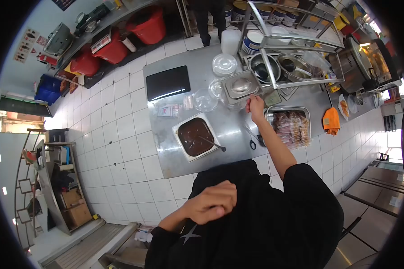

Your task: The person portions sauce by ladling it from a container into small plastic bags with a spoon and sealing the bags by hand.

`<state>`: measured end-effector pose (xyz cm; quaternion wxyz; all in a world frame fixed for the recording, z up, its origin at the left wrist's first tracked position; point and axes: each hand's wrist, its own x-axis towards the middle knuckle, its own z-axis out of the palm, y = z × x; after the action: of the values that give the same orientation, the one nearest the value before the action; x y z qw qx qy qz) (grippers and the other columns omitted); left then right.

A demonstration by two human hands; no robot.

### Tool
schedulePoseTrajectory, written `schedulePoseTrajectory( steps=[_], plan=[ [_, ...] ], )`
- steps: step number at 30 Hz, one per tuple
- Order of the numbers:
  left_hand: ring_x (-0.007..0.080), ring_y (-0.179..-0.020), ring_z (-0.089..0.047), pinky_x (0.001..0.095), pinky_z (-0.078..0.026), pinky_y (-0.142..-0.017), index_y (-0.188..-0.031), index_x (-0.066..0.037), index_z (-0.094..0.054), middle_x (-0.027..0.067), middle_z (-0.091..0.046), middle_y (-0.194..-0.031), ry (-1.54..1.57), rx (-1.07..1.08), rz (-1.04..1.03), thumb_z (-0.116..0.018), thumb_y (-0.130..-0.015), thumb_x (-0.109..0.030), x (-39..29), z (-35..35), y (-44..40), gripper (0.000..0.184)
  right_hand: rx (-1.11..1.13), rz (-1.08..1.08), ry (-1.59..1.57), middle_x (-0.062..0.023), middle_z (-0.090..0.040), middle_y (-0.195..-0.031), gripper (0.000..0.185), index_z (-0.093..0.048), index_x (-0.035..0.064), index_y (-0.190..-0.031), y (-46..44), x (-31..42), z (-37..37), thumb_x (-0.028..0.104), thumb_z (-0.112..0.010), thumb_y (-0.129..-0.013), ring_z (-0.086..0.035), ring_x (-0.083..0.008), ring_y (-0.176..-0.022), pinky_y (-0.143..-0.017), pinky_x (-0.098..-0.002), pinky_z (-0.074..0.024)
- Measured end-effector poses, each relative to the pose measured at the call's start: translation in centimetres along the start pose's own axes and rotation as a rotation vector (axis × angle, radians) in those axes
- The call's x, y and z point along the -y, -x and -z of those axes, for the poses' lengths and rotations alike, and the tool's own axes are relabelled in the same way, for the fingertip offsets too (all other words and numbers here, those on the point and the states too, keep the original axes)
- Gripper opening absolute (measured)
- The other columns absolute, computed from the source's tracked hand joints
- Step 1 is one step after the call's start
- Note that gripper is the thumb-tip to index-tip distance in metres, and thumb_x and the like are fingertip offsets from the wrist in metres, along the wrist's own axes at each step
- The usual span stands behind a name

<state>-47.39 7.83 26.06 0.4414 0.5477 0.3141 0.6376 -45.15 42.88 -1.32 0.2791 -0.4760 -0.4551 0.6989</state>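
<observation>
Right grip (255,107) curls beside the lidded pan (241,86); left grip (211,202) curls nearer the body. I cannot tell whether either holds anything. Level, gentle handling would suit the pan.

Floor (116,148): white square tiles with dark joints, a few dark specks to my left.
Wall (18,80): pale, at my upper left, with a poster (27,45).
Table (157,148): metal-topped, right in front of me, catching pale glare.
Counter (116,19): beyond the tiles, red bins (150,27) beneath.
Shelves (72,170): off to my left, cardboard boxes (78,214) low down.
Cabinets (377,193): metallic, at my lower right.
Light: white brightness at both sides of my view.
</observation>
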Motion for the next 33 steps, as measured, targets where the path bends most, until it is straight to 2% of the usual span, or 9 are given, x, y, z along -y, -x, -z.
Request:
schedulePoseTrajectory(
  steps=[3,8,15,20,23,26,31,32,33],
  plan=[
    [0.0240,-0.072,-0.049,0.0388,-0.037,-0.075,-0.074,-0.005,-0.050,0.0076,-0.051,-0.077,-0.015,-0.227,0.028,-0.043,-0.106,-0.035,0.9,2.8,4.4,0.045,0.080,0.107,0.063,-0.0035,-0.052,-0.066,0.022,-0.050,0.0079,-0.085,0.7,0.6,-1.5,0.021,-0.054,-0.103,-0.049,-0.0139,-0.047,-0.037,-0.0294,-0.0336],
    [0.0206,-0.072,-0.048,0.0344,-0.038,-0.067,-0.075,-0.003,-0.052,0.0090,-0.052,-0.077,-0.062,-0.420,0.053,-0.042,-0.106,-0.036,1.5,6.7,7.0,0.047,0.117,-0.127,-0.295,-0.0011,-0.051,-0.074,0.015,-0.050,0.0129,-0.088,-0.7,1.0,-4.0,0.019,-0.050,-0.103,-0.044,-0.0140,-0.061,-0.054,-0.0311,-0.0338],
    [0.0171,-0.072,-0.047,0.0308,-0.037,-0.067,-0.077,-0.002,-0.051,0.0086,-0.051,-0.078,-0.083,-0.468,0.088,-0.041,-0.107,-0.032,2.9,10.3,7.5,0.044,0.109,-0.163,-0.234,-0.0016,-0.053,-0.075,0.017,-0.052,0.0131,-0.088,-7.0,-0.2,-5.9,0.021,-0.051,-0.104,-0.046,-0.0144,-0.060,-0.053,-0.0325,-0.0341],
    [0.0168,-0.073,-0.047,0.0305,-0.038,-0.068,-0.078,0.000,-0.051,0.0078,-0.051,-0.079,-0.149,-0.437,0.176,-0.039,-0.108,-0.024,4.3,10.3,6.6,0.040,0.049,-0.232,-0.152,-0.0060,-0.065,-0.089,0.012,-0.057,0.0095,-0.102,-7.3,-0.5,-6.6,0.021,-0.054,-0.102,-0.051,-0.0157,-0.061,-0.052,-0.0315,-0.0409],
    [0.0167,-0.073,-0.047,0.0304,-0.038,-0.069,-0.079,0.000,-0.052,0.0075,-0.051,-0.079,-0.170,-0.415,0.229,-0.038,-0.108,-0.022,4.6,10.0,6.5,0.039,0.110,-0.284,-0.112,-0.0072,-0.068,-0.094,0.015,-0.057,0.0093,-0.103,-7.3,-0.7,-5.5,0.024,-0.056,-0.100,-0.053,-0.0159,-0.063,-0.050,-0.0312,-0.0406],
    [0.0159,-0.073,-0.047,0.0301,-0.038,-0.069,-0.079,0.000,-0.052,0.0069,-0.051,-0.079,-0.179,-0.412,0.266,-0.038,-0.109,-0.021,4.9,10.2,6.9,0.039,0.186,-0.301,0.018,-0.0121,-0.071,-0.094,0.029,-0.059,0.0063,-0.113,-6.1,-1.3,-3.8,0.027,-0.063,-0.094,-0.063,-0.0201,-0.069,-0.055,-0.0352,-0.0490],
    [0.0142,-0.074,-0.046,0.0296,-0.038,-0.070,-0.080,0.000,-0.052,0.0055,-0.050,-0.079,-0.214,-0.464,0.304,-0.036,-0.110,-0.021,5.2,11.4,7.7,0.039,0.022,0.398,1.139,-0.0160,-0.065,-0.106,0.035,-0.062,0.0072,-0.114,1.3,-2.3,-3.4,0.031,-0.069,-0.089,-0.067,-0.0305,-0.095,-0.079,-0.0434,-0.0540],
    [0.0140,-0.074,-0.046,0.0294,-0.038,-0.070,-0.080,0.000,-0.052,0.0054,-0.050,-0.078,-0.220,-0.483,0.300,-0.036,-0.110,-0.021,5.3,11.8,7.9,0.039,-0.020,0.596,1.315,-0.0167,-0.064,-0.108,0.034,-0.064,0.0078,-0.112,2.1,-2.8,-3.5,0.031,-0.070,-0.088,-0.066,-0.0326,-0.100,-0.084,-0.0448,-0.0537],
    [0.0137,-0.074,-0.046,0.0293,-0.038,-0.070,-0.081,0.000,-0.052,0.0052,-0.050,-0.078,-0.230,-0.504,0.291,-0.036,-0.110,-0.020,5.4,12.3,7.8,0.039,-0.011,0.613,1.271,-0.0166,-0.063,-0.108,0.031,-0.065,0.0086,-0.110,2.4,-3.1,-3.4,0.030,-0.070,-0.089,-0.065,-0.0345,-0.099,-0.083,-0.0461,-0.0533]
  ],
)
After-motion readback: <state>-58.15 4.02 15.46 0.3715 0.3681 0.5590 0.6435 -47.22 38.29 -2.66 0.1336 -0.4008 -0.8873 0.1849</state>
